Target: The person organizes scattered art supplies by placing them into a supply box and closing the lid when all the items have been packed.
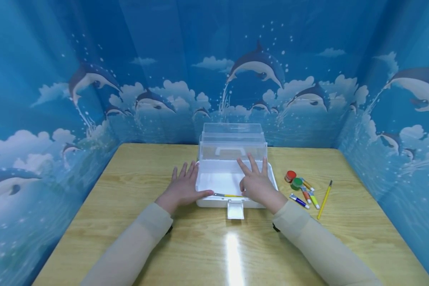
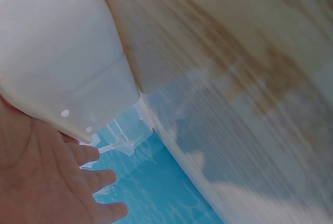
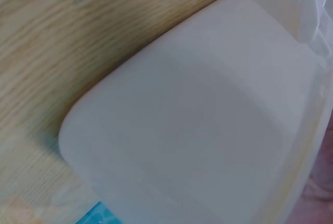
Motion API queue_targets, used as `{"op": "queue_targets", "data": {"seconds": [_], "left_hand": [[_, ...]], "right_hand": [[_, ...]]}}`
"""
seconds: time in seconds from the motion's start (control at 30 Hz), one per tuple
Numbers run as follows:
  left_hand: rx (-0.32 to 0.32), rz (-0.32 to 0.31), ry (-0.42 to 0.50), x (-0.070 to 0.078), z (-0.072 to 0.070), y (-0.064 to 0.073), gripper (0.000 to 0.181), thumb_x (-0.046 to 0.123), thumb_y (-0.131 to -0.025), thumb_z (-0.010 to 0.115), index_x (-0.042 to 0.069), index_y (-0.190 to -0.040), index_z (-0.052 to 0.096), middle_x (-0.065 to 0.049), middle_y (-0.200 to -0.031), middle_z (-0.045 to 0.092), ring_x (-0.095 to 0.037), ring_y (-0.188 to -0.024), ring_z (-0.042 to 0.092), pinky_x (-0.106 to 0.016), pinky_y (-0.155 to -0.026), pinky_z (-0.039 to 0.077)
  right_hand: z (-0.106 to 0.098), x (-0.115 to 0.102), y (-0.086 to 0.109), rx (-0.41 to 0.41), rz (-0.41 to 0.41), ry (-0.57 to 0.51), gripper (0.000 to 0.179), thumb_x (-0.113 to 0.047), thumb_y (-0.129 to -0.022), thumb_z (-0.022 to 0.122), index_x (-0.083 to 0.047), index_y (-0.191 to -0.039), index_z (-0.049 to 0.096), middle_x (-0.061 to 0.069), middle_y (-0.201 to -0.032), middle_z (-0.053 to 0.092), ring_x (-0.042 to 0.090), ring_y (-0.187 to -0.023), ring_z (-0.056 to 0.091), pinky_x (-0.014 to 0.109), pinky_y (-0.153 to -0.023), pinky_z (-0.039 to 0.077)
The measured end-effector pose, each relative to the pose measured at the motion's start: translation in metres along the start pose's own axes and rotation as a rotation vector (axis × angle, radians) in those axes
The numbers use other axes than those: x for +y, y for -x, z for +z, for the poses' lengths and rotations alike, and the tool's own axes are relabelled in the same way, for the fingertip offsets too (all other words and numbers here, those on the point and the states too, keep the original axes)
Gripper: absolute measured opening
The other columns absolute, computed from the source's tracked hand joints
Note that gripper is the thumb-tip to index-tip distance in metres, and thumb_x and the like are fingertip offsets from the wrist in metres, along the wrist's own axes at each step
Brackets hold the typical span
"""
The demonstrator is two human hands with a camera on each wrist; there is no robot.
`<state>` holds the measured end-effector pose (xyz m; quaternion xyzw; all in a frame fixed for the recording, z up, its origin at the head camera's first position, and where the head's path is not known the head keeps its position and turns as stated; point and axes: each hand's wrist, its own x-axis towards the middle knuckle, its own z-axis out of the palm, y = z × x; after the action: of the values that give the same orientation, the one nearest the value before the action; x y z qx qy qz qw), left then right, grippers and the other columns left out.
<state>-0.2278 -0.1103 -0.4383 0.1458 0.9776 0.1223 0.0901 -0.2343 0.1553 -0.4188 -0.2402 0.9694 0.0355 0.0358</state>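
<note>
A white plastic box (image 1: pixel 218 178) stands with its clear lid (image 1: pixel 232 137) raised at the back. Along its inner front wall lies a yellow-handled paintbrush (image 1: pixel 230 195), bristle end to the left. My right hand (image 1: pixel 259 184) is over the box's right part, thumb and index finger pinching the brush's handle end, the other fingers spread. Beside the box, my left hand (image 1: pixel 184 188) rests against the left side with straight fingers, its thumb across the front rim near the bristles. In the left wrist view, the left palm (image 2: pixel 36 172) faces the box wall. The right wrist view mostly shows the box's outer wall (image 3: pixel 187 115).
Right of the box lie a red-lidded paint jar (image 1: pixel 290 176), a green-lidded jar (image 1: pixel 296 183), several paint tubes (image 1: pixel 305 194) and another yellow paintbrush (image 1: pixel 325 199). The open latch (image 1: pixel 235 209) hangs at the box's front. A dolphin-print curtain (image 1: pixel 186 79) surrounds the wooden table (image 1: pixel 136 171).
</note>
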Motion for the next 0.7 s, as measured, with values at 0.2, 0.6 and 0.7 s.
{"op": "queue_targets", "data": {"seconds": [0.2, 0.6, 0.7], "left_hand": [[0.003, 0.006, 0.001, 0.001, -0.001, 0.001, 0.114, 0.079, -0.086, 0.048, 0.006, -0.16, 0.001, -0.014, -0.167, -0.001, -0.038, -0.152, -0.005, -0.06, -0.118, -0.009], [0.004, 0.019, 0.002, -0.001, 0.002, 0.001, 0.113, 0.079, -0.087, 0.047, 0.007, -0.16, -0.001, -0.012, -0.167, -0.004, -0.036, -0.152, -0.008, -0.06, -0.118, -0.009], [0.003, 0.019, 0.002, 0.0, 0.001, 0.001, 0.112, 0.078, -0.088, 0.047, 0.007, -0.16, 0.0, -0.012, -0.167, -0.003, -0.036, -0.152, -0.008, -0.06, -0.118, -0.009]], "right_hand": [[-0.001, 0.001, 0.003, 0.032, 0.002, -0.016, 0.009, -0.033, -0.078, 0.085, -0.032, -0.076, 0.077, 0.01, -0.167, 0.012, 0.043, -0.15, -0.013, 0.075, -0.106, -0.015], [-0.019, 0.01, 0.017, 0.133, 0.023, -0.059, 0.011, -0.032, -0.078, 0.086, -0.031, -0.075, 0.076, 0.011, -0.166, 0.02, 0.045, -0.151, -0.005, 0.075, -0.104, -0.019], [-0.024, 0.012, 0.021, 0.152, 0.015, -0.072, 0.012, -0.032, -0.078, 0.086, -0.031, -0.074, 0.075, 0.012, -0.165, 0.02, 0.046, -0.151, -0.004, 0.077, -0.104, -0.016]]}}
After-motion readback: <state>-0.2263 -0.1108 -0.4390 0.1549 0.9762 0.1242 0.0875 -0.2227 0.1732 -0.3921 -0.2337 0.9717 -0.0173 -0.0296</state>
